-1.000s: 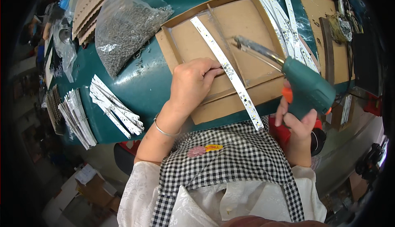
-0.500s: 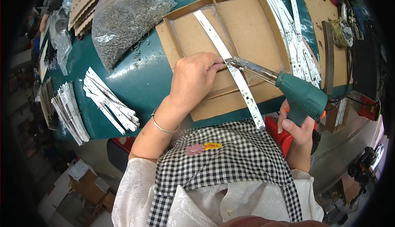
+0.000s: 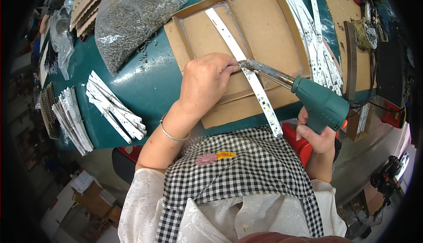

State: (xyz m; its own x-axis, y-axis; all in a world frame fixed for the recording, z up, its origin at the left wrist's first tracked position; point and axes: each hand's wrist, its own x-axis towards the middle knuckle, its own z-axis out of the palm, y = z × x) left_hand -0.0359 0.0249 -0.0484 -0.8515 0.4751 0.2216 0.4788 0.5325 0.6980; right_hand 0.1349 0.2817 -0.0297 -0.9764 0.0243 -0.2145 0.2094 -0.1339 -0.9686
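Observation:
In my right hand (image 3: 318, 135) is the handle of a green soldering gun (image 3: 318, 104). Its long metal tip rests on or just above a narrow white LED circuit strip (image 3: 227, 37). The strip lies slantwise across a shallow cardboard tray (image 3: 209, 34), its near end sticking out over the tray's edge by my apron. Thumb and forefinger of my left hand (image 3: 207, 78) are pinched together at the strip's left edge, close to the soldering tip. What they hold, if anything, is too small to make out.
A clear plastic bag of small metal screw-like parts (image 3: 125, 29) lies at the upper left, some spilled beside it. White strips lie in bundles at left (image 3: 115, 108) and in a loose pile (image 3: 315, 40) right of the tray. Cables (image 3: 372, 104) trail at far right.
Both hands, the soldering gun and the strip keep nearly the same positions. The whole view has shifted very slightly.

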